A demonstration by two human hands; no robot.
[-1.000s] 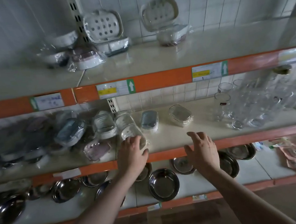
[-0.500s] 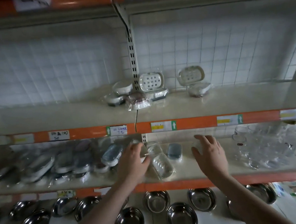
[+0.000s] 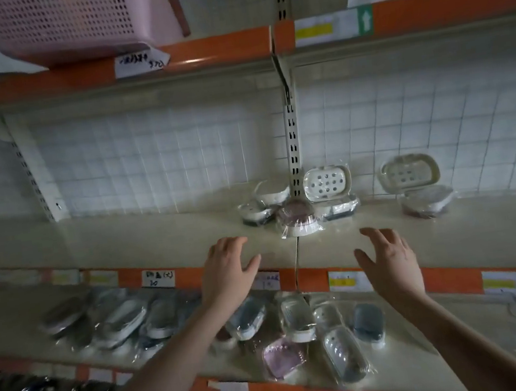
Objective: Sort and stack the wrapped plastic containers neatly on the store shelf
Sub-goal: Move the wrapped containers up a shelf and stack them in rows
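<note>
**Empty hands before the wrapped soap dishes**

Both the left hand [image 3: 229, 273] and right hand [image 3: 390, 263] hover with fingers spread, holding nothing. Clear-wrapped soap dishes [image 3: 297, 221], white and oval, cluster at the back of the middle shelf [image 3: 125, 242]; more wrapped dishes [image 3: 297, 318] lie jumbled on the shelf below.

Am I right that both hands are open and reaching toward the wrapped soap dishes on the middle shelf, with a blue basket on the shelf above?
Not quite: the basket on the shelf above is pink, as the head view shows. The rest holds: the left hand and right hand are open, reaching toward the wrapped soap dishes on the middle shelf.
</note>
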